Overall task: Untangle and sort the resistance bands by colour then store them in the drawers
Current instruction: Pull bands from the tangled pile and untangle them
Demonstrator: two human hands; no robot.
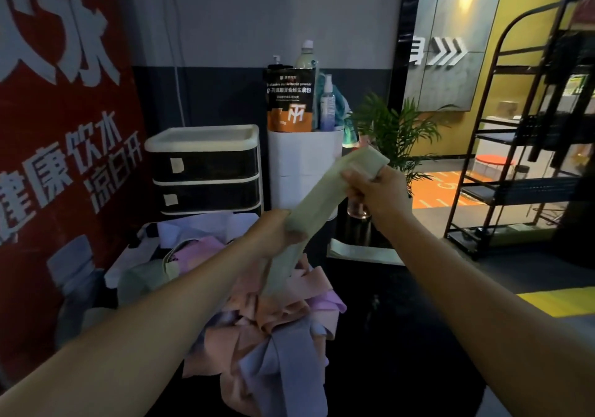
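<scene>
A large red banner with blocky white characters [64, 120] fills the left wall, flat and glossy against the grey plaster beside it. Below, a dark matte tabletop [402, 336] carries everything else. At its far end stands a small plastic drawer unit with a cream frame and dark translucent drawer fronts [206, 171], two fronts visible, each bearing a pale paper label. Just right of it is a white cylindrical container [304, 162] topped with an orange-and-black powder pouch [289, 101], a clear spray bottle [327, 104] and a pale capped bottle [306, 57]. A feathery green potted plant [392, 126] stands further right, and a black metal wire rack [521, 146] with an arched top rises beyond it. Nearer the camera lies a tangled heap of flat fabric resistance bands in pink, lilac, peach and grey-blue [273, 320], soft, creased and folded over one another, with a sage-green loop at its left edge. Above the heap a pale green flat elastic band [317, 197] is drawn out diagonally, smooth and matte. The left hand [277, 233] grips its lower part, fingers curled round the strip, whose tail drops into the heap. The right hand [373, 184] pinches the folded upper end, holding it raised in front of the white container.
</scene>
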